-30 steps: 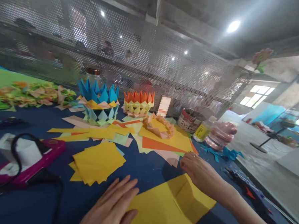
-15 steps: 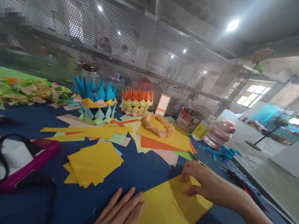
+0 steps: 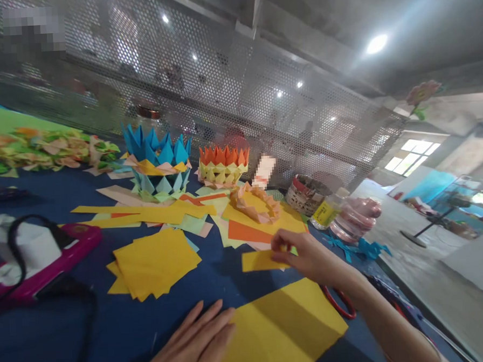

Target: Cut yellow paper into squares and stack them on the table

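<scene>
My left hand (image 3: pixel 193 345) lies flat, fingers stretched, on the left edge of a large yellow paper sheet (image 3: pixel 285 324) at the near edge of the dark blue table (image 3: pixel 72 341). My right hand (image 3: pixel 306 256) is lifted a little above the table and pinches a small yellow paper strip (image 3: pixel 260 261) between thumb and fingers. Red-handled scissors (image 3: pixel 339 305) lie partly under my right wrist.
A stack of yellow squares (image 3: pixel 154 261) sits left of centre. Loose coloured sheets (image 3: pixel 247 224), a blue paper crown (image 3: pixel 157 161), an orange one (image 3: pixel 222 166) and a peach paper ring (image 3: pixel 255 202) lie further back. A pink device (image 3: pixel 39 264) with a black cord stands left. A woven basket (image 3: pixel 307 194) and jars are at right, before a perforated metal screen (image 3: pixel 220 85).
My right hand has left the big yellow sheet and risen toward the back, now holding a small yellow strip. The red scissors have come into view. My left hand stays flat.
</scene>
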Demonstrator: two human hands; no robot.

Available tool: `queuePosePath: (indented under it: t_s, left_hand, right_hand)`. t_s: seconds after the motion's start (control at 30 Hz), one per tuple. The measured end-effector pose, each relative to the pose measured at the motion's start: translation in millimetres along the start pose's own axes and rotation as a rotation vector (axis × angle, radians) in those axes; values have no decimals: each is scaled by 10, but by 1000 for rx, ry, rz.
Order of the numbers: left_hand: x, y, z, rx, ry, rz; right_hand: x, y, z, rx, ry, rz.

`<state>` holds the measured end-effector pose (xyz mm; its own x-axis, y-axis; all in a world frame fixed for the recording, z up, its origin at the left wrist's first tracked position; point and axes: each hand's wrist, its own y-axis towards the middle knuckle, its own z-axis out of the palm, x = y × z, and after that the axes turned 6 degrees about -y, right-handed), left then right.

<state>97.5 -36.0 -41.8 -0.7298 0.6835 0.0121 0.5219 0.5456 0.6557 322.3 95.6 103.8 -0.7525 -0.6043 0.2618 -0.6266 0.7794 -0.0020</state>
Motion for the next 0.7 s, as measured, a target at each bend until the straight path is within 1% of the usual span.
queuePosePath:
  t_s: [0.07,0.13,0.23,0.3,0.4,0.47,0.53,0.57,0.63,0.7]
  left_hand:
    - [19,6,9,21,-112,-30]
    - [37,26,-20,43,-251,-72]
    - [41,67,-121,123,-395,-184]
    - [19,89,-193,167,-523,-292]
    - [-31,121,-281,150,-741,-509]
    - [-45,154,-337,111,-905,-666]
    - [-25,199,-394,89,-1094,-814]
    - [-1,224,-421,88,-1188,-879]
    - [65,272,-469,83,-1340,-992]
    - [132,313,-511,37,-1411,-1058]
  right_hand:
    - [128,342,75,-79,19,-46]
    - [273,699,181,-138,30,-79]
    - [478,1206,363,-179,41,-92]
    - [581,1499,483,-189,40,-94]
    - [675,1815,621,-176,13,-86]
    - [709,1903,661,-174,-15,-85]
    - [731,1870,648,-194,-57,-93]
    - [736,1806,623,-209,-81,-104]
    - [724,1593,545,-213,-123,-134]
    - [670,1289,448,-152,-136,-180]
